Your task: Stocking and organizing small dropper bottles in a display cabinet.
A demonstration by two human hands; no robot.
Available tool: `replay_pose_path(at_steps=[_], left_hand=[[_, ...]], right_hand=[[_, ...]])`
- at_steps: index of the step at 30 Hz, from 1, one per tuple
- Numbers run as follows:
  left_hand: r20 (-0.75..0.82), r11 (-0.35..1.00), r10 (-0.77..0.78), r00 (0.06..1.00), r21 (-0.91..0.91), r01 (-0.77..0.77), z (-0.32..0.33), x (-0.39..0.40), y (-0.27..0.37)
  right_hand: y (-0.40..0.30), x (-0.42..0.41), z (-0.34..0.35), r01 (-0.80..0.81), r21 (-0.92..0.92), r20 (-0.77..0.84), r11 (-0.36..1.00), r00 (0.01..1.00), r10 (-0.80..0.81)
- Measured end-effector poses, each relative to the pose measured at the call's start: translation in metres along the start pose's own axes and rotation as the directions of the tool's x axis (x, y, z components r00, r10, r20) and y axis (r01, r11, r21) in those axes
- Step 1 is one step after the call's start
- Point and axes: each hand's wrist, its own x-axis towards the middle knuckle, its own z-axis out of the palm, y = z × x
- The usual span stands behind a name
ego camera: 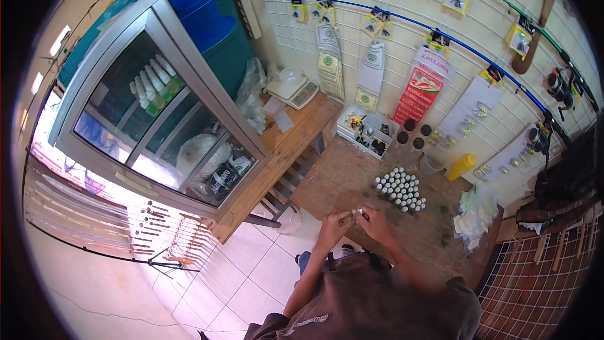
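Near the front edge of a brown wooden table, my left hand grips a small bottle with green on it. My right hand has its fingers closed on the white cap at the bottle's other end. Both hands nearly meet, and the fingers hide much of the bottle. Just beyond my right hand, a tight cluster of small white-capped bottles stands upright on the table.
Behind the bottles are a white compartment tray, dark-lidded jars, a grey cup and a yellow bottle. Plastic bags lie at right. A glass-doored cabinet and a digital scale stand left; fishing rods cross the wall grid.
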Motion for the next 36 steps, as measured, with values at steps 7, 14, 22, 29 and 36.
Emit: replay_pose_path(at_steps=[7, 14, 22, 29, 36], left_hand=[[-0.122, 0.992, 0.116, 0.986, -0.026, -0.120, -0.040, -0.001, -0.001], [-0.381, 0.996, 0.073, 0.922, -0.011, -0.084, -0.095, -0.010, 0.000], [-0.575, 1.000, 0.018, 0.818, 0.011, -0.014, -0.159, -0.028, 0.010], [-0.819, 1.000, -0.008, 0.573, -0.019, -0.012, -0.197, -0.058, -0.008], [-0.903, 0.963, -0.106, 0.416, -0.198, -0.184, -0.229, -0.097, -0.017]], right_hand=[[-0.045, 0.027, 0.018, -0.072, 0.180, 0.091, 0.981, 0.994, 0.056], [-0.064, 0.056, 0.067, 0.195, 0.160, 0.127, 0.968, 0.968, -0.216], [-0.146, 0.090, 0.096, 0.281, 0.265, 0.251, 0.922, 0.904, -0.348], [-0.213, 0.118, 0.130, 0.344, 0.285, 0.445, 0.895, 0.779, -0.441], [-0.307, 0.141, 0.188, 0.453, 0.583, 0.273, 0.674, 0.672, -0.688]])
